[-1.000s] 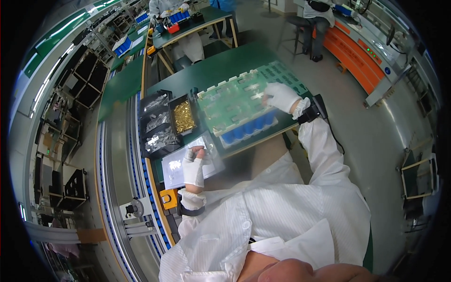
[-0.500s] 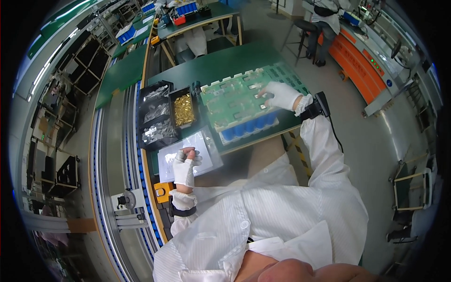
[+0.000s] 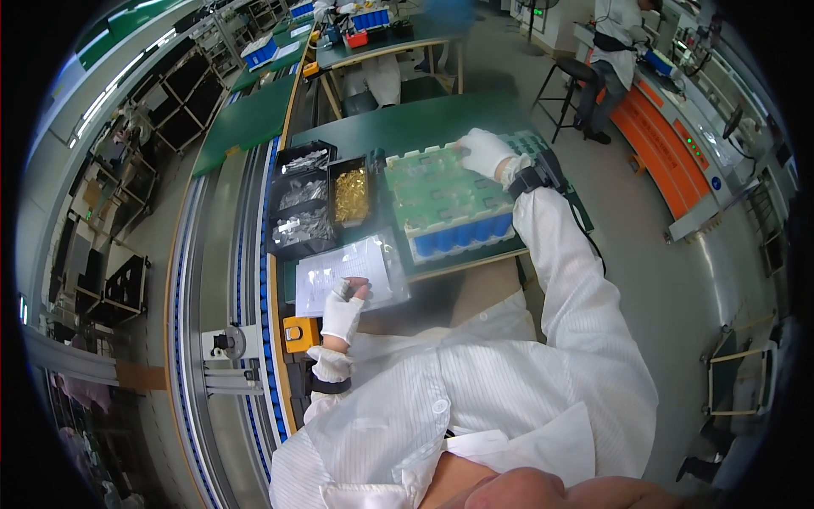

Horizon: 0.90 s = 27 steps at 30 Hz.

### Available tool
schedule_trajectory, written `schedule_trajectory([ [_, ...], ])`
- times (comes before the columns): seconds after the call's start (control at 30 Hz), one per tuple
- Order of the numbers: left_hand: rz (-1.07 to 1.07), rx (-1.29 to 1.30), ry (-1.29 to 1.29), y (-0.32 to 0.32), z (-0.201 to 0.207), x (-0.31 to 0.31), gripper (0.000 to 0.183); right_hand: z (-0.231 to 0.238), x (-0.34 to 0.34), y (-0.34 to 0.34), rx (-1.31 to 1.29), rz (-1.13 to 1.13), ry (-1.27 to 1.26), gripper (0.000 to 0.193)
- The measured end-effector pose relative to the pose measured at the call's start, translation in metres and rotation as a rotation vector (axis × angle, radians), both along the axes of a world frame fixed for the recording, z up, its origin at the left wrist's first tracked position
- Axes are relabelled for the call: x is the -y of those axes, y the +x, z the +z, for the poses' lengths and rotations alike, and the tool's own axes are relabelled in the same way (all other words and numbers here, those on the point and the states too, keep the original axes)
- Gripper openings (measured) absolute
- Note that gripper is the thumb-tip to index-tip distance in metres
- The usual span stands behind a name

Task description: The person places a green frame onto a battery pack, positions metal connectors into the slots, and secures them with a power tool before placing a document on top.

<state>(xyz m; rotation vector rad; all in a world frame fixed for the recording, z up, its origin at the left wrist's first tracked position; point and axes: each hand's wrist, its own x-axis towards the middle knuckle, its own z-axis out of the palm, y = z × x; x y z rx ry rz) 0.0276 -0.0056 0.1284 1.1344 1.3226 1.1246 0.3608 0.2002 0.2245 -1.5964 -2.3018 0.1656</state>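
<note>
My right hand [image 3: 487,155], in a white glove, is over the far right part of a translucent green plate [image 3: 432,184]. Its fingers point down at the plate's far edge, and blur hides their tips. The plate lies on a block of blue cylinders [image 3: 462,235] with a pale frame. My left hand [image 3: 342,314], gloved with bare fingertips, is closed with the fingers curled in. It is above papers in a clear sleeve [image 3: 383,263]; whatever it may hold is too small to make out.
Left of the block stand black bins of grey metal pieces [image 3: 303,227] and a black bin of small brass-coloured parts [image 3: 351,193]. A conveyor rail [image 3: 270,339] with an orange box [image 3: 300,333] runs along the left. Another person [image 3: 617,51] sits by an orange machine [image 3: 670,157].
My right hand has moved farther away over the plate, from its right middle to its far edge. The left hand stays curled over the papers. The view has shifted slightly.
</note>
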Motion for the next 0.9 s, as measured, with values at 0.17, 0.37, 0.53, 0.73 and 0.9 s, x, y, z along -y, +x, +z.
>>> schedule_trajectory([
  [0.17, 0.107, -0.502, 0.090, -0.019, -0.029, 0.008, 0.016, -0.016, 0.011, -0.035, -0.031, 0.066, -0.007, 0.033],
  [0.37, 0.031, -1.129, 0.210, -0.016, -0.005, 0.011, 0.029, -0.013, 0.037, -0.035, -0.181, 0.212, 0.214, 0.035],
  [0.53, -0.124, -1.387, 0.144, -0.026, -0.018, 0.010, 0.034, -0.006, 0.081, -0.041, -0.269, 0.281, 0.375, 0.031],
  [0.73, -0.050, -1.376, 0.593, -0.023, -0.047, 0.012, 0.020, -0.014, 0.136, -0.033, -0.582, 0.123, 0.260, 0.019],
  [0.9, -0.154, -1.398, 0.413, -0.017, -0.043, 0.009, 0.016, -0.052, 0.180, -0.048, -0.680, 0.269, 0.084, 0.012],
])
